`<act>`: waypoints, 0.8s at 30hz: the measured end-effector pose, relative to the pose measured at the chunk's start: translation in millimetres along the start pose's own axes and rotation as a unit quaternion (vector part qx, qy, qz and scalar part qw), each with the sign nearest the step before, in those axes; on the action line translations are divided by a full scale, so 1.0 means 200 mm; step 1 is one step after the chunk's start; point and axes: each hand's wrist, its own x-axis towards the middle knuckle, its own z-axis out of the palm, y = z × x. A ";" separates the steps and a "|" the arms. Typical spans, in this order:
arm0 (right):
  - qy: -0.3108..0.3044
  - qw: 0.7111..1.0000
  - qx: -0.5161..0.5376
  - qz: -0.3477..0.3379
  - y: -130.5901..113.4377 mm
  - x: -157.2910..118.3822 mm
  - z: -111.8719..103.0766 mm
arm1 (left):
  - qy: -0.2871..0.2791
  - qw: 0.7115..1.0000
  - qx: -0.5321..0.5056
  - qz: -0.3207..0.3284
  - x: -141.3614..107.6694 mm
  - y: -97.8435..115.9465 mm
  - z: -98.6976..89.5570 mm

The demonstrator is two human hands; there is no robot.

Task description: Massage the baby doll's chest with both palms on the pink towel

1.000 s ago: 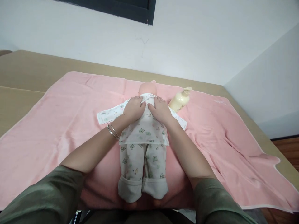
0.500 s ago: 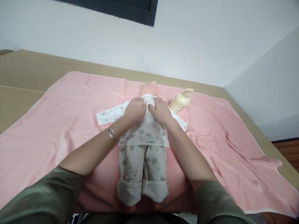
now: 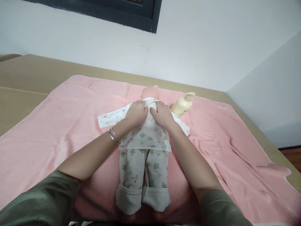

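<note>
A baby doll (image 3: pixel 150 93) lies on a pink blanket (image 3: pixel 77 103), its head toward the wall. It wears a white printed top (image 3: pixel 148 136) and matching trousers (image 3: pixel 135 166) with turned-up cuffs. My left hand (image 3: pixel 136 113) rests flat on the left side of the top's chest, fingers stretched toward the neckline. On the other side my right hand (image 3: pixel 164 115) lies the same way, its thumb close to the left thumb. Both palms press on the cloth and hold nothing. The top's sleeves spread out to either side.
A cream pump bottle (image 3: pixel 182 106) lies tilted on the blanket, just beyond the doll's right-side sleeve. Under the blanket is a tan table (image 3: pixel 58 65) against a white wall (image 3: pixel 188 47). A dark frame (image 3: pixel 131 15) is on the wall above.
The view has shifted slightly, so everything sits a little lower in the picture. Both hands stay in the same place on the doll's top.
</note>
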 end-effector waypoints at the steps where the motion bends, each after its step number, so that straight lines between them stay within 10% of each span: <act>1: -0.001 1.000 -0.008 -0.005 -0.01 -0.01 0.00 | 0.005 1.000 -0.013 -0.006 0.01 -0.01 0.01; 8: -0.003 0.998 -0.048 -0.050 -0.15 -0.13 -0.01 | -0.016 0.993 -0.106 -0.044 0.06 -0.07 0.01; 18: 0.002 1.000 0.014 -0.016 0.01 0.03 0.01 | -0.009 0.979 0.161 0.122 -0.07 0.04 0.01; 24: 0.006 0.996 -0.085 -0.011 -0.15 -0.13 -0.02 | -0.042 0.999 -0.016 -0.012 0.05 -0.07 -0.01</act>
